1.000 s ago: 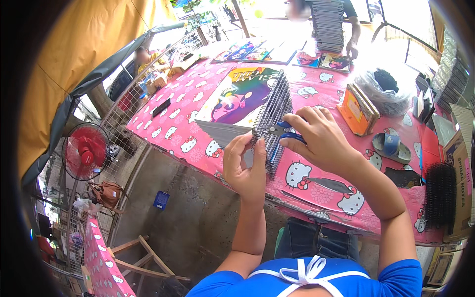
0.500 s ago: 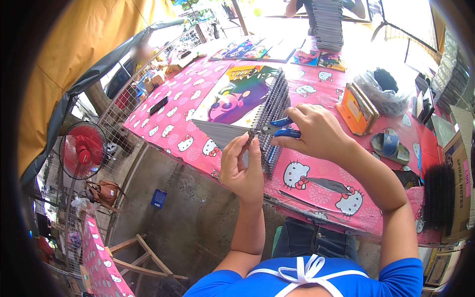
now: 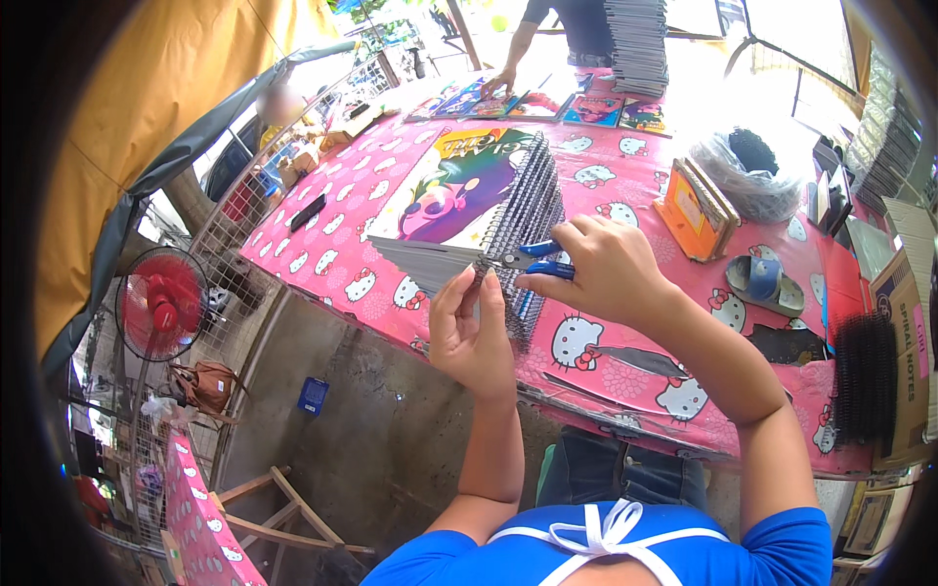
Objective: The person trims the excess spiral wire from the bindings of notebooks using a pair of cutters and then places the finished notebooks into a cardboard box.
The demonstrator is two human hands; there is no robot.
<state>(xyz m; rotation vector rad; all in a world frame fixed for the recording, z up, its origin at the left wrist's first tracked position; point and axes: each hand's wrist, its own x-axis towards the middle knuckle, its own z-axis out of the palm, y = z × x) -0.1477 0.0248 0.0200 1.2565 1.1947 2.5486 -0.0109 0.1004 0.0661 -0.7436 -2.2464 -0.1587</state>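
A thick stack of spiral notebooks (image 3: 445,200) with colorful covers lies on the table before me, black wire coils (image 3: 532,195) along its right side. My right hand (image 3: 611,259) grips blue-handled pliers (image 3: 544,258), the handles slightly apart. Their metal jaws reach the coils at the near corner of the stack. Just left of the jaws, my left hand (image 3: 474,327) pinches with thumb and fingers at the coil end of the top notebook. The exact spot between its fingertips is too small to make out.
A pink patterned cloth covers the table (image 3: 635,366). A phone (image 3: 308,212) lies left; an orange holder (image 3: 696,210), a bag of black coils (image 3: 752,171) and a slipper (image 3: 765,283) lie right. Across the table, a person's hand (image 3: 498,83) touches notebooks near a tall stack (image 3: 637,49).
My hands and the pliers stay at the coil corner, shifted slightly left in the picture. Across the table, the person has moved left and reached a hand down to the laid-out notebooks.
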